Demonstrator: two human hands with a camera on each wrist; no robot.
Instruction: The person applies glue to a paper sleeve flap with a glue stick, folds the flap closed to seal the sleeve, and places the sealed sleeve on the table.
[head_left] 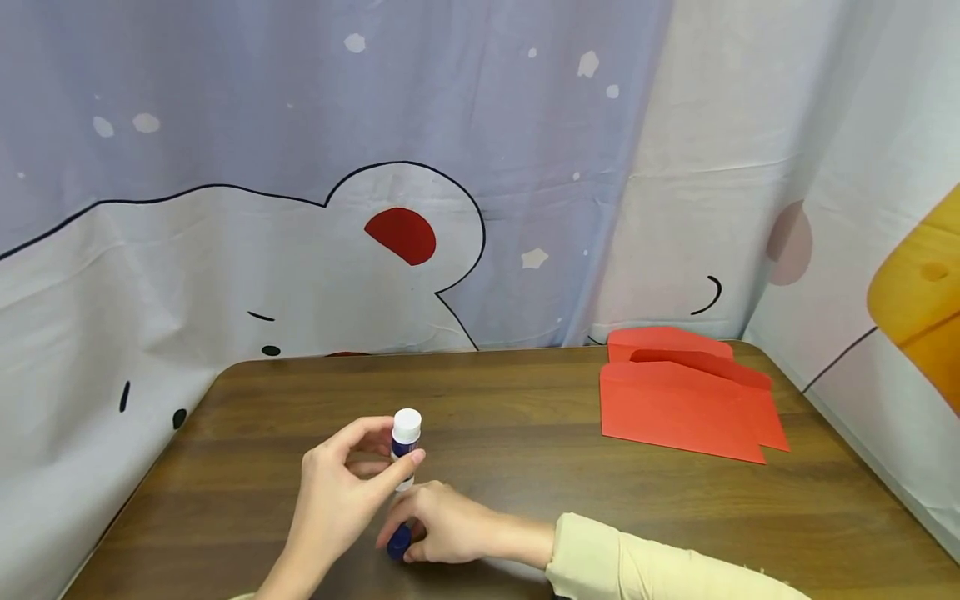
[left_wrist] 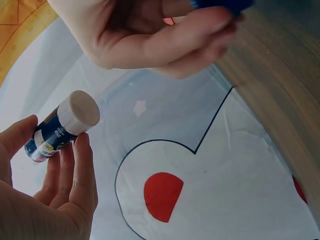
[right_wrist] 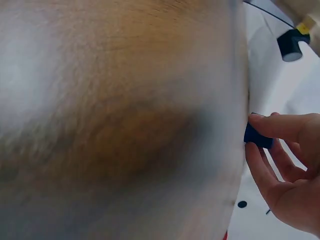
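My left hand [head_left: 337, 477] pinches a glue stick [head_left: 407, 427] between thumb and fingers, holding it nearly upright with its white end up. Its dark blue label with small print shows in the left wrist view, where the glue stick [left_wrist: 56, 131] looks tilted. Just below and to the right of it, my right hand [head_left: 452, 527] holds a blue cap [head_left: 398, 542] by thumb and fingertips, low over the tabletop. From the right wrist, the cap [right_wrist: 257, 136] shows between the thumb and fingers. Cap and glue stick are apart.
Several red envelopes [head_left: 675, 408] lie overlapping at the back right of the wooden table [head_left: 510, 425]. A printed curtain [head_left: 540, 167] hangs close behind the table and along its sides. A dark device [right_wrist: 290, 46] shows at the upper right of the right wrist view.
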